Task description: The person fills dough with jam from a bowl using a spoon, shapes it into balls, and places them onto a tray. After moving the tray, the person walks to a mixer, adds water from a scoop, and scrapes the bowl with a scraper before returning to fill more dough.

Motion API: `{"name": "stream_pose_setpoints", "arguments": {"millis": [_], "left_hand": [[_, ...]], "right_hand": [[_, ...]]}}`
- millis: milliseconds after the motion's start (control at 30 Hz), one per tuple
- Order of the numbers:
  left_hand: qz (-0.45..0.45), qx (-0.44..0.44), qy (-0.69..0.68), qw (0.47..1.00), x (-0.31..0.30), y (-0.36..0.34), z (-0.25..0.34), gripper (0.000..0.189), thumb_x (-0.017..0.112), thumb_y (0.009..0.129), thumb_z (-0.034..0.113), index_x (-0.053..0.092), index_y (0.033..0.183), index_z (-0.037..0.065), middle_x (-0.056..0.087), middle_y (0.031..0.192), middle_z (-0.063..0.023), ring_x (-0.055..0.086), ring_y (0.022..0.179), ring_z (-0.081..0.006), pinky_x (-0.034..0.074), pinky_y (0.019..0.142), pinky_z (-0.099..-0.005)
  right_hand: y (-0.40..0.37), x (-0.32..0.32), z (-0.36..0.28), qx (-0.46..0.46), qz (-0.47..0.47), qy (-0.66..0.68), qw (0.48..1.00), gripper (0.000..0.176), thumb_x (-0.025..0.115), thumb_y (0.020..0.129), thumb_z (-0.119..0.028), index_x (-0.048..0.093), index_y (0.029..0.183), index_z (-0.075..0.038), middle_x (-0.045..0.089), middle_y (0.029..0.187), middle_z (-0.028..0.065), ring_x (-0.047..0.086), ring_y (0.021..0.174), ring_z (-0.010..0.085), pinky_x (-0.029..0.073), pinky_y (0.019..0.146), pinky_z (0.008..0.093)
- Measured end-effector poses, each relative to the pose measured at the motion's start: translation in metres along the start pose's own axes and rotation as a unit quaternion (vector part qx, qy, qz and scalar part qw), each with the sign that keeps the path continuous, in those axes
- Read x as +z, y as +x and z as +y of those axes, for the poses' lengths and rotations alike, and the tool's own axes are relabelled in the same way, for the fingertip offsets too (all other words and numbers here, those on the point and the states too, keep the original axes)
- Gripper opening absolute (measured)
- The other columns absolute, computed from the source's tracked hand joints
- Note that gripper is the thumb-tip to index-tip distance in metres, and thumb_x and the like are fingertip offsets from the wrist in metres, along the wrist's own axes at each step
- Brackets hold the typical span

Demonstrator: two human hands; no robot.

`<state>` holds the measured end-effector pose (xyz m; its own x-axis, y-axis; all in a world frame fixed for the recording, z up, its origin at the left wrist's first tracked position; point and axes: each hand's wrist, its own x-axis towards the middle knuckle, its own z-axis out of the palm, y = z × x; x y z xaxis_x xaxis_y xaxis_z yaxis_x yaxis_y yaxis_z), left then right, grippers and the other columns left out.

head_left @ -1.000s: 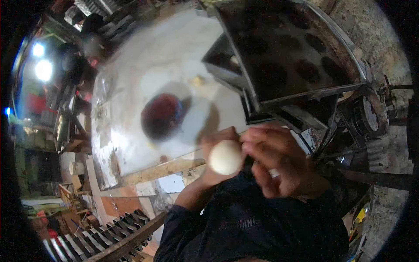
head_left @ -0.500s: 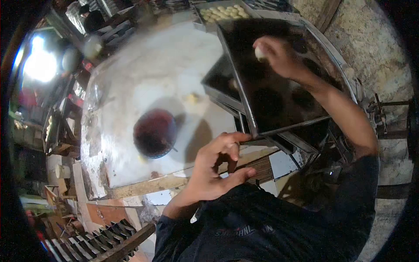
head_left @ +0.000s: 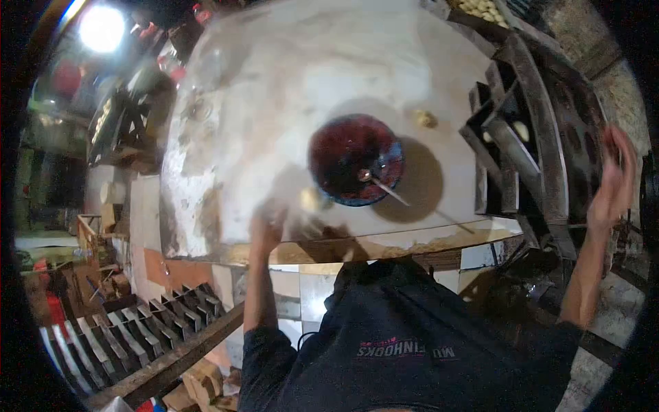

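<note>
The dark shirt (head_left: 405,351) bears upside-down lettering, roughly "INHOOKS".

Round blue bowl of dark red filling (head_left: 353,159) sat on floured white table (head_left: 288,82); metal spoon (head_left: 382,184) in bowl. Small pale dough lump (head_left: 425,119) behind-right of bowl. Left hand (head_left: 266,226) front-left of bowl, at table edge. Stacked dark metal trays (head_left: 522,137) right of bowl; right hand (head_left: 613,182) beyond them.
</note>
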<state>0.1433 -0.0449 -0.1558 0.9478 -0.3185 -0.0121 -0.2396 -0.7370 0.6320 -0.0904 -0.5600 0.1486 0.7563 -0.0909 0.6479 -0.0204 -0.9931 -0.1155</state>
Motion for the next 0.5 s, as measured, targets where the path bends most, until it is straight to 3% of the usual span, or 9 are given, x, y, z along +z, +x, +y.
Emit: {"name": "stream_pose_setpoints", "arguments": {"millis": [33,67,133,233,267,333,400,467,500], "left_hand": [[0.051,0.119,-0.029,0.991,0.029,0.003,-0.045,0.047,0.068,0.086,0.036,0.058,0.119,0.005,0.061,0.094,-0.0157,0.06,0.07,-0.0209,0.051,0.061,-0.0339],[0.026,0.089,-0.084,0.992,0.036,0.011,-0.025,0.047,0.069,0.085,0.036,0.058,0.118,0.004,0.062,0.097,-0.0168,0.062,0.077,-0.0232,0.052,0.066,-0.0356],[-0.077,0.097,0.152,0.981,0.057,0.03,0.001,0.036,0.069,0.084,0.03,0.06,0.106,0.003,0.061,0.093,-0.0191,0.059,0.082,-0.0356,0.05,0.069,-0.0409],[-0.02,0.15,0.111,0.982,0.059,0.013,0.037,0.03,0.067,0.085,0.027,0.059,0.1,0.002,0.062,0.091,-0.0202,0.056,0.077,-0.0385,0.048,0.066,-0.042],[-0.041,0.083,0.052,0.994,0.047,0.008,0.056,0.028,0.066,0.086,0.026,0.058,0.097,0.002,0.062,0.092,-0.02,0.059,0.078,-0.035,0.049,0.066,-0.04],[-0.102,-0.008,-0.068,0.992,0.013,-0.002,0.088,0.017,0.062,0.089,0.013,0.051,0.097,0.002,0.062,0.099,-0.0192,0.063,0.085,-0.0253,0.051,0.073,-0.0337],[0.026,0.03,-0.304,0.952,-0.005,-0.02,0.118,0.022,0.059,0.087,-0.001,0.045,0.105,0.002,0.059,0.102,-0.0168,0.061,0.097,-0.0223,0.053,0.079,-0.0325],[0.059,0.093,-0.333,0.936,-0.021,-0.037,0.181,0.033,0.056,0.083,-0.01,0.04,0.11,0.001,0.057,0.108,-0.0162,0.06,0.103,-0.0244,0.053,0.084,-0.034],[0.075,0.172,-0.275,0.943,-0.013,-0.043,0.193,0.041,0.059,0.081,-0.01,0.039,0.115,0.0,0.057,0.107,-0.0148,0.059,0.107,-0.0247,0.053,0.084,-0.0344]], "right_hand": [[-0.01,-0.004,-0.016,-0.001,0.023,0.011,1.0,0.035,0.048,0.094,-0.019,0.055,0.12,0.004,0.057,0.119,0.0188,0.054,0.113,0.0294,0.039,0.101,0.0416],[-0.018,0.004,-0.041,-0.044,-0.001,0.028,0.999,0.032,0.051,0.092,-0.018,0.058,0.113,0.004,0.06,0.112,0.019,0.056,0.107,0.0308,0.042,0.096,0.0426],[-0.024,0.041,-0.097,-0.051,-0.038,0.093,0.994,0.022,0.06,0.083,-0.013,0.064,0.095,0.005,0.063,0.095,0.0189,0.061,0.091,0.0335,0.049,0.083,0.0429],[-0.027,0.079,-0.124,-0.049,-0.123,0.215,0.968,0.014,0.065,0.076,-0.004,0.065,0.087,0.004,0.062,0.08,0.0157,0.062,0.073,0.0284,0.051,0.067,0.037],[-0.034,0.09,-0.126,-0.038,-0.137,0.277,0.95,0.014,0.065,0.074,-0.002,0.065,0.087,0.004,0.062,0.075,0.0148,0.062,0.069,0.0287,0.051,0.066,0.0362],[-0.043,0.105,-0.135,-0.025,-0.174,0.342,0.923,0.017,0.065,0.076,-0.005,0.065,0.091,0.003,0.063,0.082,0.0158,0.063,0.073,0.0292,0.051,0.066,0.0355],[-0.053,0.121,-0.147,0.015,-0.218,0.408,0.886,0.024,0.065,0.079,-0.01,0.065,0.099,0.004,0.064,0.087,0.0167,0.064,0.078,0.0287,0.052,0.068,0.0344],[-0.068,0.142,-0.155,0.04,-0.236,0.447,0.862,0.029,0.066,0.082,-0.015,0.064,0.103,0.005,0.065,0.09,0.0171,0.065,0.08,0.0276,0.052,0.07,0.0338],[-0.076,0.153,-0.159,0.121,-0.25,0.498,0.821,0.033,0.067,0.083,-0.018,0.063,0.108,0.004,0.065,0.094,0.0171,0.066,0.085,0.0264,0.053,0.073,0.0337]]}}
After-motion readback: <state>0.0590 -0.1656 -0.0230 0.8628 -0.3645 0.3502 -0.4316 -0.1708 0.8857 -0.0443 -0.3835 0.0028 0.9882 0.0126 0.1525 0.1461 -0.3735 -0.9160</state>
